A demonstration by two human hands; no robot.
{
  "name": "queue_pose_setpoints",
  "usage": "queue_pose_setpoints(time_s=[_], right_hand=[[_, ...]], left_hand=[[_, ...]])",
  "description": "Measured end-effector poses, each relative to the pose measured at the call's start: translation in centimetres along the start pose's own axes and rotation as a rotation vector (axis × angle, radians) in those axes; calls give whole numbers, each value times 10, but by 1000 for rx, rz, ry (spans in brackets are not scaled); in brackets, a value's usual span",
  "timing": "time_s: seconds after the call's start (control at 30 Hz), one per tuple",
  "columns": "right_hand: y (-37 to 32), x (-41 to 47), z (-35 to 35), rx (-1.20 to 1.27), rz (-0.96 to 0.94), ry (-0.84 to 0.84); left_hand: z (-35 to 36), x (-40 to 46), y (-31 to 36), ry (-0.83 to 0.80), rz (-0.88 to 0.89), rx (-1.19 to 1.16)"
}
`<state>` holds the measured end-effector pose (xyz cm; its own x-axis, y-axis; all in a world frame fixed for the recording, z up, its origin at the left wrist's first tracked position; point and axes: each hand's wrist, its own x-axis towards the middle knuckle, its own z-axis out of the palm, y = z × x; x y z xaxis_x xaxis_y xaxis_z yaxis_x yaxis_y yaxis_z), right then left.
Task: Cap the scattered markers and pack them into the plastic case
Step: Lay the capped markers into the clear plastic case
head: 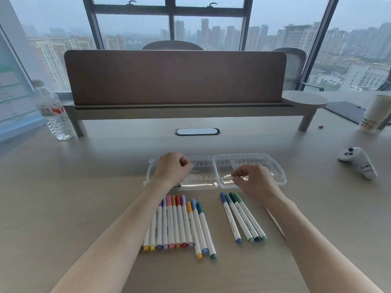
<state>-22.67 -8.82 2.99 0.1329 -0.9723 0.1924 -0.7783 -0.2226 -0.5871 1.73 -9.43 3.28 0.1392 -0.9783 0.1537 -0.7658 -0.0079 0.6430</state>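
Observation:
The clear plastic case [211, 166] lies open on the desk, its two halves side by side. My left hand [172, 169] is over the left half with its fingers curled in, and I see nothing in it. My right hand [252, 179] is over the right half, thumb and forefinger tips close together with nothing visible between them. Nearer to me lie two rows of capped markers: several in warm and blue colours [179, 225] on the left, and several blue and green ones [243, 218] on the right. A small dark thing shows at the case's near left edge under my wrist.
A water bottle [55, 111] stands at the far left. On the right are a white game controller [359, 161] and a paper cup [374, 114]. A desk divider on a raised shelf [175, 81] runs across the back.

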Motion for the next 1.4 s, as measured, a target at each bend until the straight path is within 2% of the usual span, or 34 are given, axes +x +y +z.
queue_pose_setpoints(time_s=[0.17, 0.4, 0.6, 0.7, 0.9, 1.13, 1.27, 1.4], right_hand=[[16, -18, -17, 42, 28, 35], [46, -49, -36, 66, 233, 109], [51, -72, -38, -2, 377, -52], [51, -78, -36, -46, 362, -90], [50, -80, -30, -44, 341, -40], [44, -73, -19, -12, 317, 0], [41, -73, -15, -12, 213, 59], [33, -75, -13, -6, 121, -50]], left_hand=[[5, -25, 22, -55, 27, 25], [18, -68, 28, -164, 5, 105], [36, -90, 52, -212, 25, 104], [47, -95, 67, -247, 40, 108], [61, -93, 69, -264, -55, 189], [52, -85, 62, -271, -60, 245], [50, -79, 60, -275, -34, 245], [49, -71, 58, -256, -22, 222]])
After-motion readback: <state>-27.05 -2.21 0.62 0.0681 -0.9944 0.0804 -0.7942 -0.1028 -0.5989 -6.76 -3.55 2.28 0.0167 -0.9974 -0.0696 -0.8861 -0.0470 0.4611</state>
